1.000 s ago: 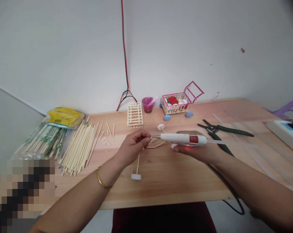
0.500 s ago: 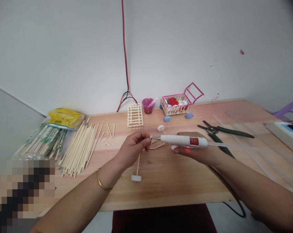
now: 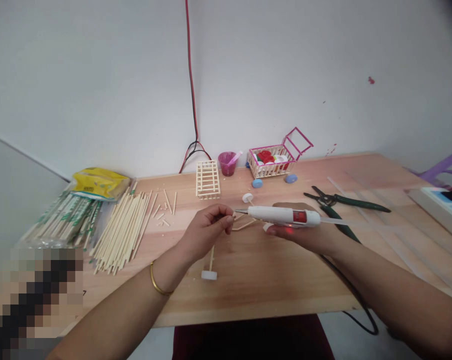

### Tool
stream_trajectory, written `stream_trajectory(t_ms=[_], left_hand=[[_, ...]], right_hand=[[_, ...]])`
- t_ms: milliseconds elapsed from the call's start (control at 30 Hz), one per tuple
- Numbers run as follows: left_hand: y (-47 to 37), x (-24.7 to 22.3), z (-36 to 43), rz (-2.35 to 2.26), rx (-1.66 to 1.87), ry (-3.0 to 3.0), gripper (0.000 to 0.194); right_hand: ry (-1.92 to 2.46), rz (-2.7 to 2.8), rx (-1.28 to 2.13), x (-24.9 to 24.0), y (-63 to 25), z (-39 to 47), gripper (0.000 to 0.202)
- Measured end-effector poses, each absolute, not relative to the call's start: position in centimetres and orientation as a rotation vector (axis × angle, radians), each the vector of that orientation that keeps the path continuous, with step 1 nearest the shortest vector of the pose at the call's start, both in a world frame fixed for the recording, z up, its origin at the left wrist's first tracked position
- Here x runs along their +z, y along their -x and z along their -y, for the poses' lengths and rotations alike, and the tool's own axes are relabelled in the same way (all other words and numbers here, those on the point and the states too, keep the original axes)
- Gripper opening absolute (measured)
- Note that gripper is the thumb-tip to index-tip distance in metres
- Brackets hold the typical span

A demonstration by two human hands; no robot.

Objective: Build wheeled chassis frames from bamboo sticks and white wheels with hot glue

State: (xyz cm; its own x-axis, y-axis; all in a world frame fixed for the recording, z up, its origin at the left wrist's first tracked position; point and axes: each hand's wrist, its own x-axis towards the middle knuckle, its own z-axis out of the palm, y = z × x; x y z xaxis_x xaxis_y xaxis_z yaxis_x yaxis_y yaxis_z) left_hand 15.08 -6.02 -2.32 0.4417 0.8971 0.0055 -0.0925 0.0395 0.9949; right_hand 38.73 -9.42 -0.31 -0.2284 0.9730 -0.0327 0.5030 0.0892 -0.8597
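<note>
A white glue gun (image 3: 282, 216) with a lit red light lies in my right hand (image 3: 304, 234), its metal tip pointing left. My left hand (image 3: 213, 225) is closed in a pinch close to the tip; what its fingertips hold is too small to make out. Below my left hand, a stick with a white wheel (image 3: 209, 275) at its end rests on the table. Another white wheel (image 3: 247, 198) on a stick is behind the gun. Thin sticks (image 3: 244, 226) lie between my hands, partly hidden. A clear glue stick (image 3: 346, 222) protrudes from the gun's rear.
Loose sticks (image 3: 124, 230) and a yellow packet (image 3: 100, 183) are at left. At the back stand a stick frame (image 3: 208, 179), a purple cup (image 3: 228, 164) and a small wheeled cart (image 3: 273, 162). Green-handled pliers (image 3: 361, 203) and clear glue sticks (image 3: 394, 245) lie right.
The glue gun's tip and my left fingertips have separated very slightly. My left hand has tilted a little, and the view has shifted slightly.
</note>
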Motion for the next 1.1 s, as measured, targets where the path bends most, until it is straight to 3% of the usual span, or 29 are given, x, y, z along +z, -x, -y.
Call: stream_trajectory(t_ms=[1100], left_hand=[[-14.88,-2.50,5.84,-0.795,0.907,-1.358,0.017]], right_hand=[[1.474,1.792,1.092,-0.34,-38.77,9.51,0.033]])
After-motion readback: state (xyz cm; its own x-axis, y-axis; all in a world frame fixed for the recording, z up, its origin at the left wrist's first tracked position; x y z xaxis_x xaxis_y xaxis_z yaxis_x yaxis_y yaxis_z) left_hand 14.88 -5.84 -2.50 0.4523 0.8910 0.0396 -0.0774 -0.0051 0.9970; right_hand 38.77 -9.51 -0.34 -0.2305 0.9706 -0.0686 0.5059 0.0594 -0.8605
